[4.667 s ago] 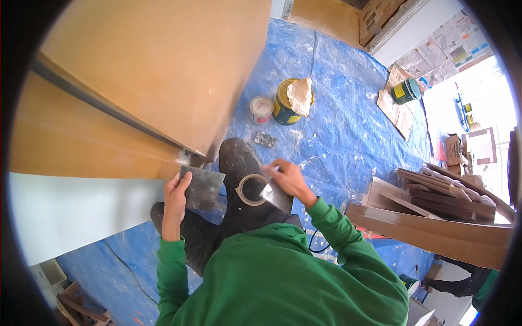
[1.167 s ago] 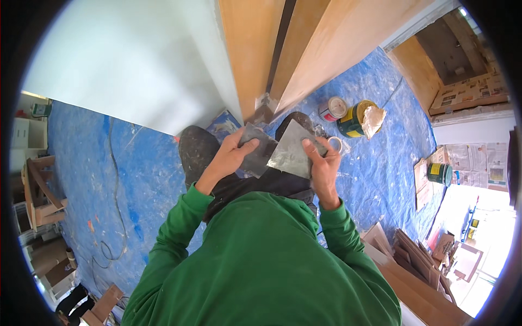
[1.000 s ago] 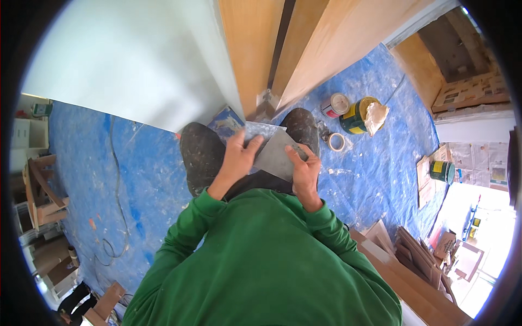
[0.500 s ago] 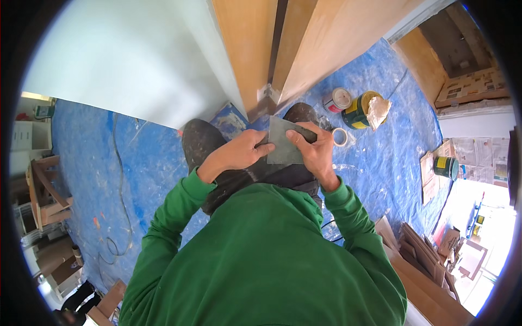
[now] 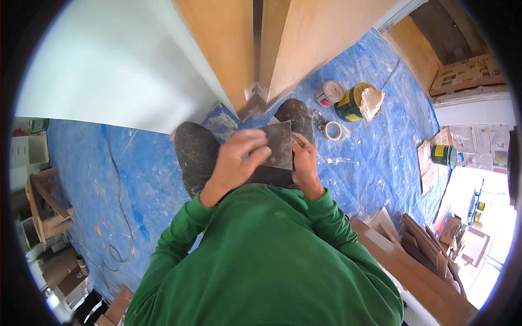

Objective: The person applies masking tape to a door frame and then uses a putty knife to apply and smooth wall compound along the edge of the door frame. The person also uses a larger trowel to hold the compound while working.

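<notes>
In my right hand is a thin grey rectangular sheet, which looks like sandpaper. The thumb and fingers grip its right edge, and it lies flat above my lap. My left hand is over the sheet's left side, its fingers smeared by motion, so I cannot tell whether they grip it. Both knees, in dark dusty trousers, are bent below the hands.
Ahead stand wooden panels and a white panel at left. Blue sheeting covers the floor. At right are a white tub, a green bucket with a cloth, and a tape roll. Cardboard lies behind right.
My left hand has lifted from beside the sheet's left edge to over its left part. My right hand has moved slightly left and down, and the sheet's face looks darker. The view has shifted a little.
</notes>
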A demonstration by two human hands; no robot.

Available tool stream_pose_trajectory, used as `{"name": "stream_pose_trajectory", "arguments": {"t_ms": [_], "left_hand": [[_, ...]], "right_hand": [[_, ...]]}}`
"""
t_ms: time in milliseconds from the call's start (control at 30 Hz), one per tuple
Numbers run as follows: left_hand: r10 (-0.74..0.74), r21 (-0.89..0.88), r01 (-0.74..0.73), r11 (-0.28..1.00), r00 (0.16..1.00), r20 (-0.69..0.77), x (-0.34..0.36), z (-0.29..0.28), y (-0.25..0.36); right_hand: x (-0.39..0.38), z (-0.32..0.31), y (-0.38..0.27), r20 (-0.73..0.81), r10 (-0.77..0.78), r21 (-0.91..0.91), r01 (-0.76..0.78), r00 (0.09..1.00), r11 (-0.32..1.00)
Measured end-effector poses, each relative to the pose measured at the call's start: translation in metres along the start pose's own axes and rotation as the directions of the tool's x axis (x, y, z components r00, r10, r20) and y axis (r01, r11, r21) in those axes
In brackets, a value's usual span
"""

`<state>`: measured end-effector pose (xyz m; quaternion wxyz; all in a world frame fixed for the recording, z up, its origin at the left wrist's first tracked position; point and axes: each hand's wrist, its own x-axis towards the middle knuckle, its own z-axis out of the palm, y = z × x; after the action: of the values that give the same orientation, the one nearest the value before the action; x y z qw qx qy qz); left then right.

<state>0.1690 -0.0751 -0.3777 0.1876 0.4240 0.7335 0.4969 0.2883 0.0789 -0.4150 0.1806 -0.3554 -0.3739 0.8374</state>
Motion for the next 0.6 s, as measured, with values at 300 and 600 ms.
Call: {"name": "stream_pose_trajectory", "arguments": {"t_ms": [300, 600], "left_hand": [[-0.372, -0.164, 0.516, 0.841, 0.77, 0.518, 0.03, -0.024, -0.049], [-0.535, -0.774, 0.398, 0.492, 0.84, 0.091, 0.018, 0.015, -0.03]], "right_hand": [[0.01, -0.008, -0.036, 0.132, -0.28, -0.586, 0.303, 0.951, 0.752], [-0.023, 0.001, -0.021, -0.144, -0.299, -0.412, 0.217, 0.943, 0.885]]}}
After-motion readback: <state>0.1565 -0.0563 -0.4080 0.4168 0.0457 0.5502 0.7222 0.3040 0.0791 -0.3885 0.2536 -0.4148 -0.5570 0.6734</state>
